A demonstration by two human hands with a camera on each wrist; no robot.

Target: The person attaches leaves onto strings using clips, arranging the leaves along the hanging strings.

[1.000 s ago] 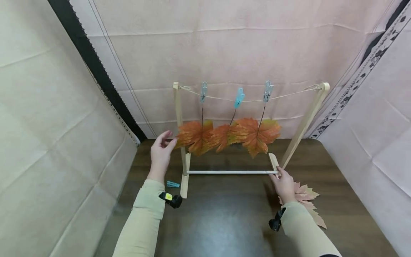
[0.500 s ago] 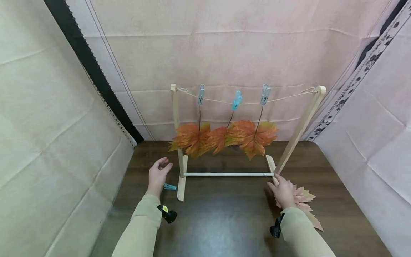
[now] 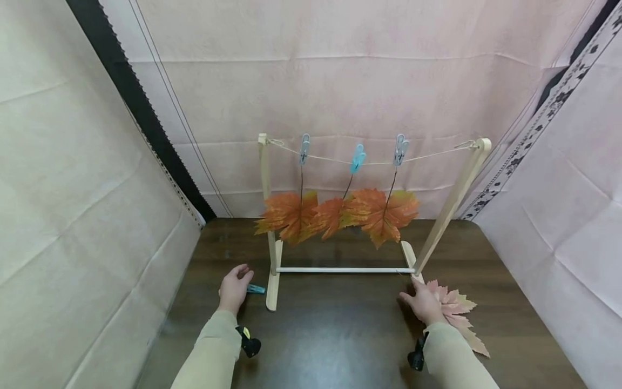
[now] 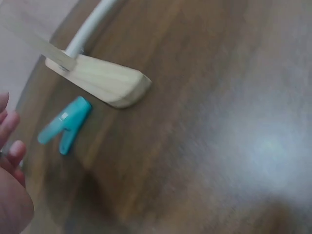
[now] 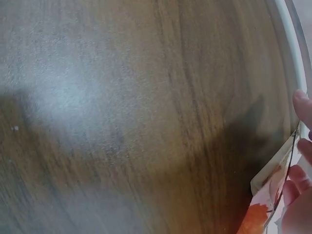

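My left hand [image 3: 234,289] is low over the table beside a blue clothespin [image 4: 70,122], its fingers loosely bent and holding nothing. The clothespin lies next to one foot [image 4: 109,83] of a wooden stand. My right hand [image 3: 424,303] is at the stand's right foot, thumb spread from the fingers. A pale pink leaf [image 3: 454,310] shows beside and under this hand; its thin stem runs past the fingers [image 5: 303,178] in the right wrist view. Several orange leaves [image 3: 386,216] hang by their stems from blue clothespins [image 3: 358,158] on the stand's string [image 3: 432,155].
A white crossbar [image 3: 345,270] joins the stand's two feet. Wooden posts [image 3: 447,216] rise at either end and carry the string. The brown table [image 3: 335,340] is enclosed by pale cloth walls [image 3: 340,97] at the back and sides.
My left hand has come down from the hanging leaves at the left post to the loose clothespin. My right hand has drawn back slightly along the stand's foot, while the pink leaf stays put.
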